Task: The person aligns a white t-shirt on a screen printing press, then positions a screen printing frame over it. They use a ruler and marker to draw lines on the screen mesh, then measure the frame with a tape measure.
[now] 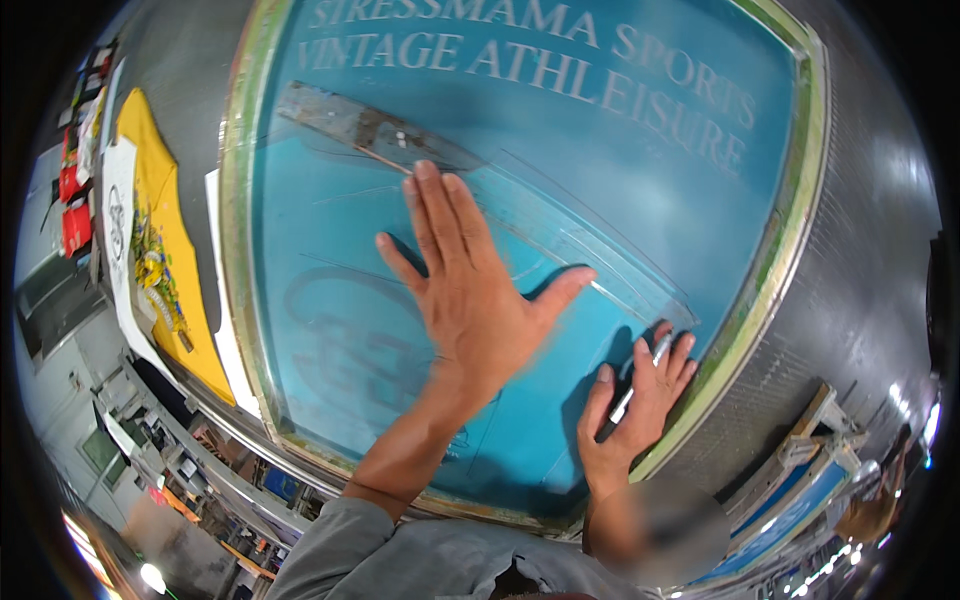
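One spread left hand (462,280), gripping nothing, seemingly steadies a clear plastic ruler (605,258) mid-frame.
Lower right, half-curled right hand (643,402) holds a silver-and-black pen (620,406).

Bright lamps (152,577) shine beyond a grey table (880,230).

Screen (700,215), one: turquoise-blue, green-bordered, lying flat; pale lettering along upper part, faint round emblem lower left. Ruler (620,258), one: transparent over its lower-right length, laid slantwise on screen. Pen (621,405), one: silver-white and black, held slantwise in right hand (642,408).
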A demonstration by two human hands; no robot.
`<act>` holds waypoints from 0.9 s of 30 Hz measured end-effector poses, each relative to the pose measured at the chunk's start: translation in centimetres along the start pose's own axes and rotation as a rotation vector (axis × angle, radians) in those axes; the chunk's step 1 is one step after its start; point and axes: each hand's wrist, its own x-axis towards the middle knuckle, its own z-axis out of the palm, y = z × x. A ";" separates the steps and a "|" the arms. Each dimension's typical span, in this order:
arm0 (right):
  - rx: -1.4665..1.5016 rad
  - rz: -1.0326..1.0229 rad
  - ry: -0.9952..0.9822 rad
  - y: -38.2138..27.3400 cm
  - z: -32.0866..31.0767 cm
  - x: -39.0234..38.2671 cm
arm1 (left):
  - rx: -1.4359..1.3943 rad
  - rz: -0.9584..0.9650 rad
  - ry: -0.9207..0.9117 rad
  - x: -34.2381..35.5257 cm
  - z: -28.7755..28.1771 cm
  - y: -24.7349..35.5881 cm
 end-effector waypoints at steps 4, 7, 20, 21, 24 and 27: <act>-0.004 0.016 0.001 0.1 -0.1 0.1 | 0.012 0.022 0.034 0.0 0.3 0.2; -0.002 0.022 0.005 0.2 0.0 0.2 | 0.063 0.025 0.047 -0.1 0.5 0.2; 0.019 0.048 0.016 0.3 0.1 0.2 | 0.152 0.036 0.045 -0.2 0.7 0.1; 0.020 0.050 0.015 0.3 0.1 0.2 | 0.152 0.035 0.046 -0.2 0.7 0.1; 0.022 0.055 0.012 0.3 0.2 0.2 | 0.152 0.032 0.039 -0.2 0.7 0.2; 0.021 0.059 0.012 0.4 0.2 0.1 | 0.147 0.033 0.035 -0.2 0.8 0.2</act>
